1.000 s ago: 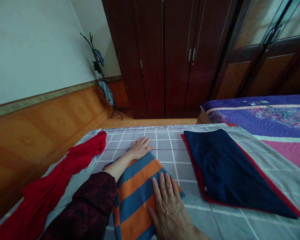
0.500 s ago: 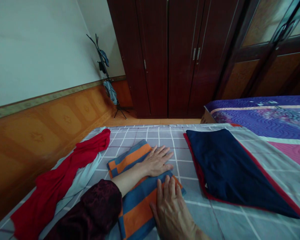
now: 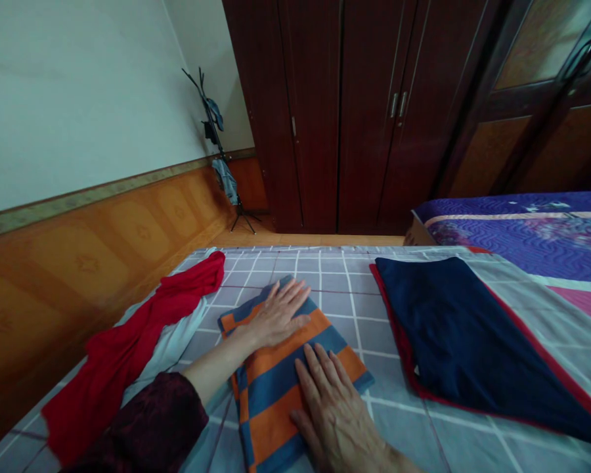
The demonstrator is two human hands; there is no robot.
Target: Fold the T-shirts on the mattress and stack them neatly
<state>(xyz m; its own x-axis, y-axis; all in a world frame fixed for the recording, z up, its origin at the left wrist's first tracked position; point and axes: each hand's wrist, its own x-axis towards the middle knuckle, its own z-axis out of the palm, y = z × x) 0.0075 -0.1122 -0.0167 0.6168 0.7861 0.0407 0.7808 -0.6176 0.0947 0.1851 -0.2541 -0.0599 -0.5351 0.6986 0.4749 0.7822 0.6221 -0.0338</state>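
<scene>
An orange and blue striped cloth (image 3: pixel 276 381) lies folded flat on the checked bedsheet (image 3: pixel 325 266). My left hand (image 3: pixel 276 315) rests palm down on its upper part, fingers stretched and slightly spread. Lower and to the right, my right hand (image 3: pixel 332 404) lies flat on the same cloth with its fingers extended, nothing gripped. The cloth's lower end runs out of view at the bottom edge. A dark maroon sleeve (image 3: pixel 152 420) covers my left forearm.
To the right lies a folded navy garment with red edges (image 3: pixel 458 335). Red clothing (image 3: pixel 142 341) sits on a pale cloth at the left. Beyond are a wardrobe (image 3: pixel 369 118), a coat stand (image 3: pixel 219 144) and a purple quilt (image 3: pixel 512 226).
My left hand has slid left and up across the striped cloth, uncovering more stripes near its right edge. My right hand stays on the cloth, a little lower. The view has shifted slightly left.
</scene>
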